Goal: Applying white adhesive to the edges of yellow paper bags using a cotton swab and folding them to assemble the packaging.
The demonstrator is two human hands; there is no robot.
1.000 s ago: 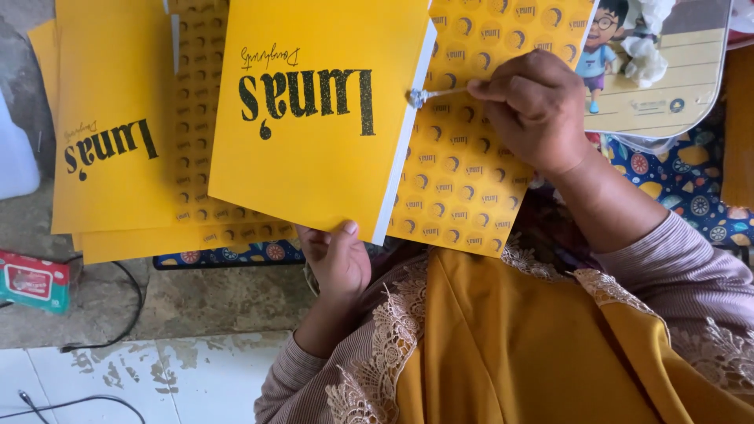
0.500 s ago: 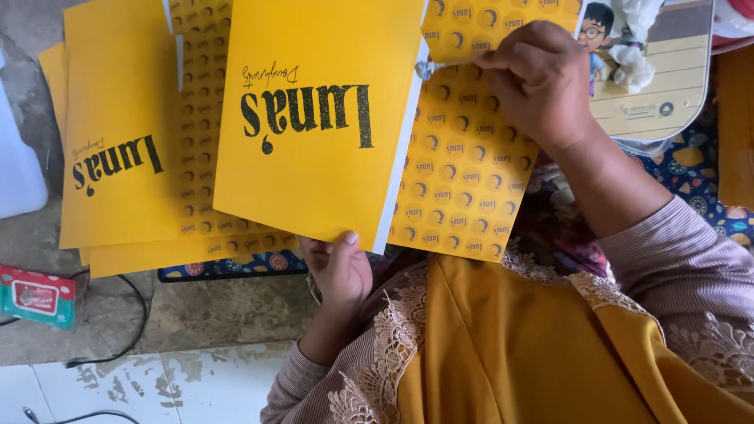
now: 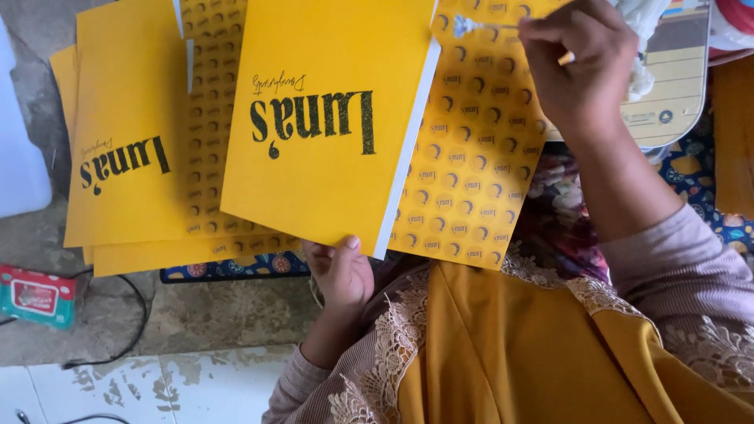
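Right hand (image 3: 581,67) is pinching a small glue brush (image 3: 471,26) at the yellow box's (image 3: 330,118) far edge, best dabbed thinly, while the left hand (image 3: 342,271) is gripping its near edge steady.

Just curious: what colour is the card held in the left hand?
Yellow card with black lettering, clearest in the head view.

The flat folded box (image 3: 330,118) is sitting in the middle, its lower edge pinched by the left hand (image 3: 342,271) beneath it. To its right — partly under it — the patterned sheet (image 3: 471,157) is lying, with the right hand (image 3: 585,67) hovering over its upper corner, pinching a small brush (image 3: 471,26). To the left, a stack of similar flat boxes (image 3: 129,165) is lying; below-left of that stack — on the floor — a small packet (image 3: 35,294) is resting beside a cable (image 3: 118,330).
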